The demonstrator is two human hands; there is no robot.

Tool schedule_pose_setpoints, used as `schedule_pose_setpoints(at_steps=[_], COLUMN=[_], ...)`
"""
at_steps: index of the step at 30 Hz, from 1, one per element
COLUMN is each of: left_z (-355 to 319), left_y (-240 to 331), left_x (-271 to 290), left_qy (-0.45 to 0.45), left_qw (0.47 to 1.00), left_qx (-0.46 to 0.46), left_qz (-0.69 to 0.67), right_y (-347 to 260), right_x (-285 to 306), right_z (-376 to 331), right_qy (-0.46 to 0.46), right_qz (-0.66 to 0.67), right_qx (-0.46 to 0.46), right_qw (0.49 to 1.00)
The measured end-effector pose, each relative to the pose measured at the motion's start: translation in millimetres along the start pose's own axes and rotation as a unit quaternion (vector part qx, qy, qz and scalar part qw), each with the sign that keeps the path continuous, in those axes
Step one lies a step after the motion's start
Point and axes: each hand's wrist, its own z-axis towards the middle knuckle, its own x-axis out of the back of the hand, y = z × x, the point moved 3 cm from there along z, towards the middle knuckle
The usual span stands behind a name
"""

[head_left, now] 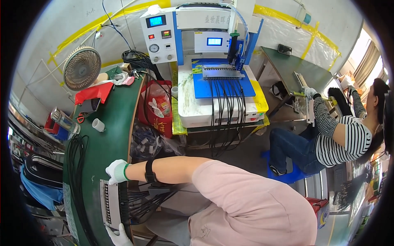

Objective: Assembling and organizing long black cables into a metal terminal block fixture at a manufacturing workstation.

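A long metal fixture [110,205] lies on the green table at the lower left, with a row of small slots along it and several black cables [141,205] running from its right side. My right hand [118,171], in a white glove with a green cuff, grips the fixture's far end. At the near end my left hand [119,237], also white-gloved, has its fingers closed on the fixture's edge; part of that hand is cut off by the lower edge of the view.
Beside the fixture lies a bundle of black cable [77,184]. A white cup [98,125], red-handled scissors [80,118] and a fan [82,68] stand farther back. A machine with a blue plate [223,91] holds a similar fixture. At right, a co-worker [344,135] sits handling a metal strip.
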Motion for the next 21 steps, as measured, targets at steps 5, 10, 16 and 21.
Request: schedule_pose_setpoints(at_steps=[5,10,16,21], left_z=[0,1,2,-1], left_y=[-10,-9,-18,-4], left_x=[-6,-5,-8,-3], left_qy=[0.030,0.026,0.023,0.017], left_qw=[0.999,0.999,0.999,0.999], left_qx=[0.019,0.017,0.017,0.029], left_qz=[0.036,0.033,0.033,0.040], right_y=[1,1,-2,2], right_x=[-2,2,5,2], right_z=[2,0,-2,0], right_qy=[0.003,0.000,-0.014,-0.010], right_qz=[-0.006,0.007,0.000,0.003], right_qx=[-0.001,-0.006,-0.015,-0.018], right_qw=[1.000,1.000,1.000,1.000])
